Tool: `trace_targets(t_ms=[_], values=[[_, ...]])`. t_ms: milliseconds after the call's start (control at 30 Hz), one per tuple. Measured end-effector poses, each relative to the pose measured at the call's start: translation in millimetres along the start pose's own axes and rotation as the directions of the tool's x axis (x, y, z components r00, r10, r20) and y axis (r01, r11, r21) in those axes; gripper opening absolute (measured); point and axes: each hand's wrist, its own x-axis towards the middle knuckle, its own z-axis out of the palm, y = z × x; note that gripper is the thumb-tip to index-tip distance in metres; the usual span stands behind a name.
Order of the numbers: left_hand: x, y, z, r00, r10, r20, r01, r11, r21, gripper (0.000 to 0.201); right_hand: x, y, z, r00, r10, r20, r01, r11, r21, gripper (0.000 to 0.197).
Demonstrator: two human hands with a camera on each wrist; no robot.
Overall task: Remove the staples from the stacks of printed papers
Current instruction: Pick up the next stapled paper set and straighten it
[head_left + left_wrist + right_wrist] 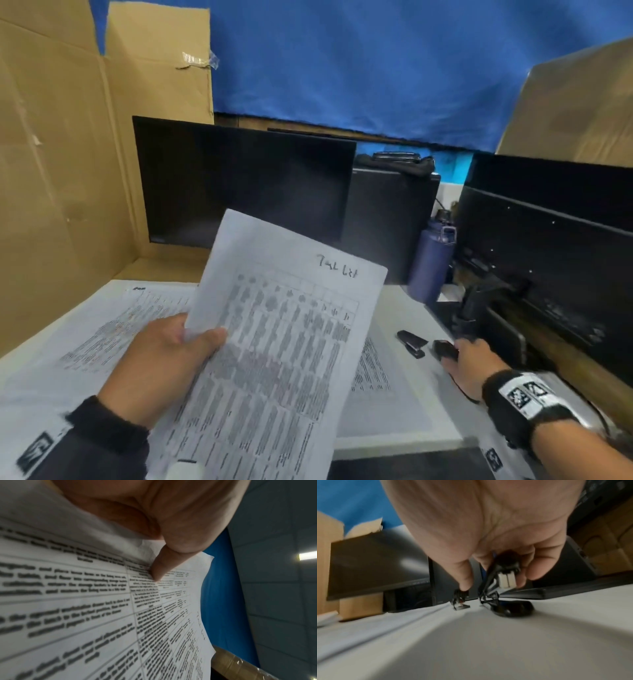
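Fingers of left hand pinched on papers, held raised over surface. Remover gripped by right hand at surface's right edge, beside stapler.

Matt white paper in the sheets, thin, a little crumpled under the thumb. Behind them, a monitor of dull black plastic. Left of the monitor, rough brown cardboard; above it, blue cloth. The stapler looks glossy black plastic.
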Motion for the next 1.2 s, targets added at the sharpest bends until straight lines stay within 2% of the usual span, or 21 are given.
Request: trace_targets(t_ms=[100,200,233,300,333,367,400,433,500,533,567,667,733,767,867,967,1067,1200], values=[[-6,-8,11,0.998,-0.004,0.065,-0.001,0.998,0.069,0.012,0,10,18,0.990,0.141,0.001,-0.140,0.983,0.119,0.044],[-7,-22,16,0.995,0.042,0.096,-0.060,0.979,0.195,0.021,-18,17,8,0.977,0.200,0.080,-0.215,0.903,0.371,0.036],[-7,-25,17,0.993,0.066,0.101,-0.090,0.964,0.249,0.024,-30,17,-1,0.973,0.209,0.093,-0.227,0.829,0.511,0.032],[-10,-29,21,0.986,0.115,0.124,-0.150,0.933,0.328,0.028,-58,13,-21,0.968,0.207,0.141,-0.233,0.543,0.807,0.019],[-12,-29,24,0.981,0.134,0.141,-0.176,0.919,0.352,0.029,-72,12,-29,0.969,0.176,0.171,-0.227,0.381,0.896,0.013],[-14,-28,27,0.977,0.145,0.155,-0.194,0.906,0.377,0.029,-85,8,-39,0.974,0.125,0.191,-0.216,0.237,0.947,0.014],[-17,-26,30,0.973,0.154,0.171,-0.212,0.887,0.411,0.028,-98,3,-50,0.981,0.064,0.183,-0.190,0.132,0.973,0.023],[-21,-25,33,0.969,0.162,0.187,-0.231,0.860,0.454,0.028,-111,-4,-59,0.989,0.014,0.146,-0.146,0.072,0.987,0.029],[-30,-20,39,0.959,0.185,0.215,-0.276,0.786,0.553,0.028,-137,-23,-82,0.996,-0.092,0.013,-0.012,0.017,1.000,0.032],[-35,-18,41,0.953,0.205,0.225,-0.300,0.754,0.584,0.027,-150,-34,-93,0.990,-0.129,-0.053,0.056,0.017,0.998,0.034],[-38,-16,43,0.946,0.227,0.231,-0.321,0.734,0.598,0.024,-162,-43,-100,0.979,-0.166,-0.118,0.129,0.056,0.990,0.036],[-47,-12,44,0.930,0.280,0.238,-0.368,0.712,0.598,0.014,-191,-65,-106,0.924,-0.267,-0.274,0.350,0.301,0.887,0.028],[-52,-10,43,0.922,0.298,0.245,-0.386,0.704,0.596,0.014,-202,-73,-103,0.895,-0.287,-0.340,0.437,0.420,0.795,0.025],[-55,-9,42,0.917,0.310,0.250,-0.398,0.700,0.593,0.016,-207,-76,-102,0.882,-0.292,-0.369,0.468,0.450,0.761,0.025],[-61,-8,41,0.896,0.355,0.267,-0.443,0.673,0.593,0.021,-216,-82,-99,0.843,-0.326,-0.429,0.537,0.441,0.719,0.031],[-65,-9,43,0.877,0.397,0.271,-0.475,0.630,0.614,0.026,-218,-83,-96,0.816,-0.336,-0.470,0.574,0.370,0.731,0.023],[-69,-8,44,0.863,0.415,0.287,-0.498,0.612,0.614,0.030,-221,-80,-97,0.803,-0.344,-0.486,0.584,0.295,0.756,0.020],[-74,-5,47,0.849,0.432,0.306,-0.524,0.607,0.597,0.033,-224,-78,-97,0.794,-0.350,-0.497,0.592,0.260,0.763,0.015]])
